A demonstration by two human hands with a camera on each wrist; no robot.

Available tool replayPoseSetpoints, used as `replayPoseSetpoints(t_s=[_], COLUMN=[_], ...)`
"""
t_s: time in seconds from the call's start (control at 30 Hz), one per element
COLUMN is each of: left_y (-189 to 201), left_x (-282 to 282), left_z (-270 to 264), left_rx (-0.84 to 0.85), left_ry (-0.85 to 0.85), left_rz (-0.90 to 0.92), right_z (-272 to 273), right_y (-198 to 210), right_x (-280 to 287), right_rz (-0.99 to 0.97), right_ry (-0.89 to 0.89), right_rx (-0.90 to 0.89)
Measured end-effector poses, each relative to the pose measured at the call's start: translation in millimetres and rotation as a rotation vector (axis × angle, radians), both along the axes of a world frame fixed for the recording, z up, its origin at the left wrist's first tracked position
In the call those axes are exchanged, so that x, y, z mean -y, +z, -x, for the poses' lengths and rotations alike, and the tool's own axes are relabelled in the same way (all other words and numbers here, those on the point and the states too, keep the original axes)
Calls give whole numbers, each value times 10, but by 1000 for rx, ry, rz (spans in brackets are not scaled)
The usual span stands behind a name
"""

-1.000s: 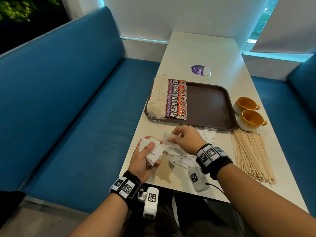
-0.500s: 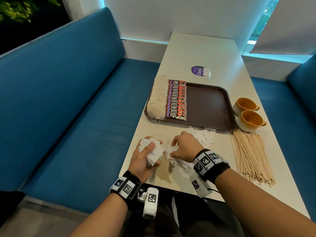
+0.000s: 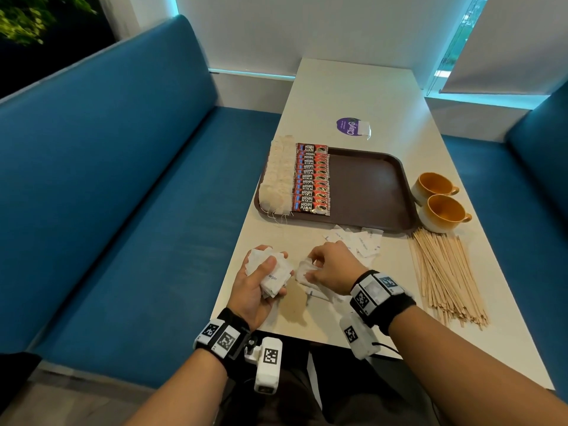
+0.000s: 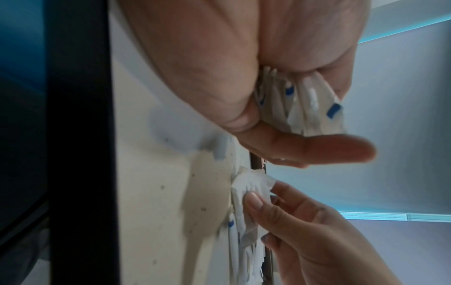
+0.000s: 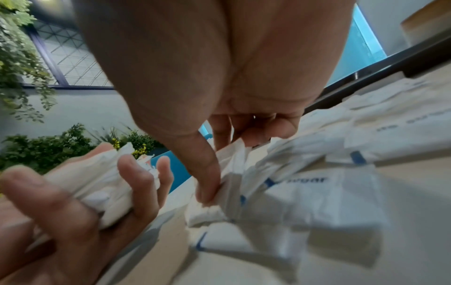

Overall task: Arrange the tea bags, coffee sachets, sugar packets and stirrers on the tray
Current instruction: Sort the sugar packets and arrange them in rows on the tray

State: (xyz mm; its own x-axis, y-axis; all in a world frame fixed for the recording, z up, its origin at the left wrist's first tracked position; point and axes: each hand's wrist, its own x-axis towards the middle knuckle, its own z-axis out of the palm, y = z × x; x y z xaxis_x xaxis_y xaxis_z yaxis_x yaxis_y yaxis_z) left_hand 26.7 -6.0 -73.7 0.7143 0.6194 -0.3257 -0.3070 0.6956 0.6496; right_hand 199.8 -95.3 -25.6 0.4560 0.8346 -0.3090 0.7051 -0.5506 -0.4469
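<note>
My left hand (image 3: 261, 278) grips a bunch of white sugar packets (image 3: 270, 272) just above the table's near left edge; the bunch (image 4: 302, 104) shows fanned out under my thumb. My right hand (image 3: 329, 265) pinches a sugar packet (image 3: 302, 270) off the loose pile of packets (image 3: 362, 241) on the table, thumb (image 5: 207, 173) pressed on it. On the brown tray (image 3: 368, 186), a column of tea bags (image 3: 278, 176) lies at the left, with a column of red coffee sachets (image 3: 312, 179) beside it. Wooden stirrers (image 3: 445, 272) lie in a heap at the right.
Two orange cups (image 3: 439, 201) stand right of the tray. A purple sticker (image 3: 350, 127) marks the white table (image 3: 353, 87) beyond the tray. Blue benches (image 3: 123, 179) flank the table on both sides. The tray's right half is bare.
My right hand has dropped from holding a packet up near the left hand down onto the pile, and now pinches a packet there. The left hand has stayed put with its bunch.
</note>
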Motion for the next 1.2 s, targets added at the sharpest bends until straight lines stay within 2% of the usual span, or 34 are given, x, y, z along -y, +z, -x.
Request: replayPoseSetpoints(t_s=[0.1, 0.17, 0.27, 0.33, 0.4, 0.53, 0.63, 0.7, 0.77, 0.83, 0.9, 0.97, 1.1, 1.2], left_y=[-16, -17, -36, -69, -86, 6, 32, 52, 42, 40, 22, 9, 23, 32], left_x=[1, 6, 20, 24, 29, 44, 47, 50, 51, 48, 35, 18, 22, 31], left_z=[-8, -19, -32, -50, -67, -45, -28, -29, -28, -24, -24, -20, -26, -34], left_rx=[-5, -8, -41, -55, -27, 80, 130, 86, 1, -23, -2, 7, -26, -28], left_ry=[12, 8, 0, 18, 10, -68, -84, -98, -111, -115, -104, -92, -85, -80], left_rz=[-22, -58, -91, -106, -128, -51, -16, -32, -67, -90, -82, -78, -97, -93], right_z=[-47, -88, -90, 13, 165, 404, 419, 404, 399, 376, 262, 47, -516, -773], right_y=[65, 159, 308, 392, 412, 300, 206, 187, 192, 199, 210, 212, 172, 104], right_x=[65, 113, 137, 117, 71, -40, -70, -55, -5, 69, 155, 239, 391, 427], right_rz=[-101, -242, -431, -513, -510, -397, -407, -419, -375, -346, -338, -357, -325, -184], right_ry=[-19, -113, -247, -250, -220, -187, -290, -308, -206, -122, -111, -197, -374, -291], right_rx=[-28, -137, -428, -657, -779, -604, -598, -541, -451, -447, -433, -358, -31, 69])
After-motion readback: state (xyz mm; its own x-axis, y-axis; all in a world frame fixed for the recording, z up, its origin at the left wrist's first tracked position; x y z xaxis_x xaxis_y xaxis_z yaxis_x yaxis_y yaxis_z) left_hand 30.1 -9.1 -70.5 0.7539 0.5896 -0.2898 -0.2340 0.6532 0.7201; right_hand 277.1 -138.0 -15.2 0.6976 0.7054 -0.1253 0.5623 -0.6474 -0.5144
